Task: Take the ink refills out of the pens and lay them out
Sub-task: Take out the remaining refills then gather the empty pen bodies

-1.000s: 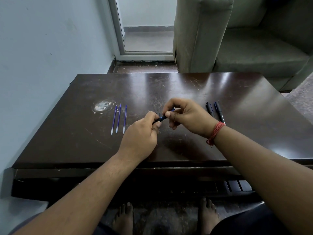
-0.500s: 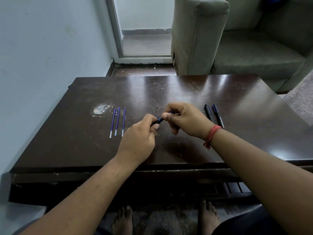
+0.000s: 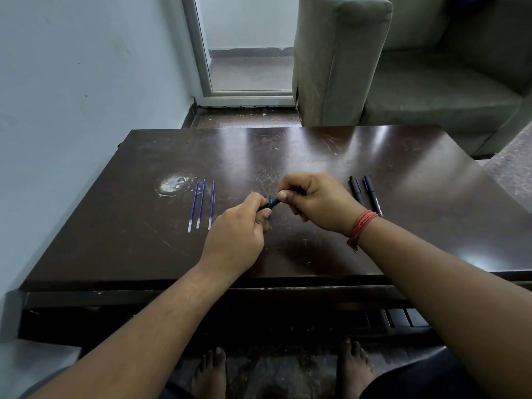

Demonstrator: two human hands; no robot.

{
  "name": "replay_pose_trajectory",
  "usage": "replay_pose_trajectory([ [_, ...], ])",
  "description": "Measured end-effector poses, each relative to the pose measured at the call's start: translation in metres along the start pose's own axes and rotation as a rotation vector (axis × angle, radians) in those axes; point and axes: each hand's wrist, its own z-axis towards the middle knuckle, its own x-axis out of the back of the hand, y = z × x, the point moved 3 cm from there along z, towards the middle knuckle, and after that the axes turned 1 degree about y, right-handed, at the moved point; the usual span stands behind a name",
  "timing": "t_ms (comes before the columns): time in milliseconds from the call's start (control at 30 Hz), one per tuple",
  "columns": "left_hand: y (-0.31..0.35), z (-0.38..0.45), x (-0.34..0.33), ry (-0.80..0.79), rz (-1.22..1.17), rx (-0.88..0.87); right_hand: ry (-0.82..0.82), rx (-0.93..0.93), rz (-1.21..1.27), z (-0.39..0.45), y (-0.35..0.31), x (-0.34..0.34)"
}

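We gripped a pen (image 3: 269, 203) in both hands, left hand (image 3: 239, 226) and right hand (image 3: 318, 204), mid-table, apparently opening it; next, its refill would join the three refills (image 3: 201, 205) toward the left edge.

Red thread band (image 3: 363, 224), right wrist

Glossy, scratched dark wood surface (image 3: 288, 156), smooth plastic refills (image 3: 201, 205) left of the left hand (image 3: 236, 234), matt cloth armchair (image 3: 403, 67) beyond

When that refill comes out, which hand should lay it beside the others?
Probably the left hand: it grips the pen nearest the three refills. The right hand sits toward the spare pens.
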Motion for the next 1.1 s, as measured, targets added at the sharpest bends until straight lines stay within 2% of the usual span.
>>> replay_pose_trajectory([
  [233, -0.003, 0.001, 0.002, 0.056, 0.016, 0.028, 0.054, -0.007, -0.046, 0.005, -0.005, -0.005],
  [433, -0.007, 0.009, 0.008, 0.069, -0.031, 0.108, 0.080, -0.130, 0.291, 0.011, 0.004, -0.012],
  [467, -0.010, 0.010, 0.010, 0.081, -0.051, 0.138, 0.097, -0.142, 0.244, 0.015, 0.009, -0.015],
  [533, -0.016, 0.011, 0.014, 0.099, -0.060, 0.187, 0.067, -0.123, -0.015, 0.022, 0.018, -0.024],
  [600, -0.020, 0.011, 0.016, 0.103, -0.052, 0.211, -0.053, -0.068, -0.325, 0.023, 0.023, -0.037],
  [667, -0.021, 0.011, 0.016, 0.093, -0.043, 0.214, -0.145, 0.003, -0.532, 0.018, 0.025, -0.047],
  [767, -0.018, 0.012, 0.015, 0.073, -0.023, 0.210, -0.126, 0.059, -0.605, 0.013, 0.025, -0.043],
  [867, -0.017, 0.011, 0.015, 0.051, 0.010, 0.190, -0.077, 0.036, -0.625, 0.013, 0.028, -0.030],
  [933, -0.018, 0.011, 0.015, 0.037, 0.023, 0.184, -0.019, -0.051, -0.497, 0.012, 0.031, -0.018],
  [1000, -0.019, 0.011, 0.015, 0.025, 0.028, 0.185, 0.081, -0.147, -0.208, 0.011, 0.031, -0.004],
  [1100, -0.018, 0.011, 0.014, 0.016, 0.047, 0.191, 0.184, -0.188, 0.194, 0.009, 0.025, 0.010],
])
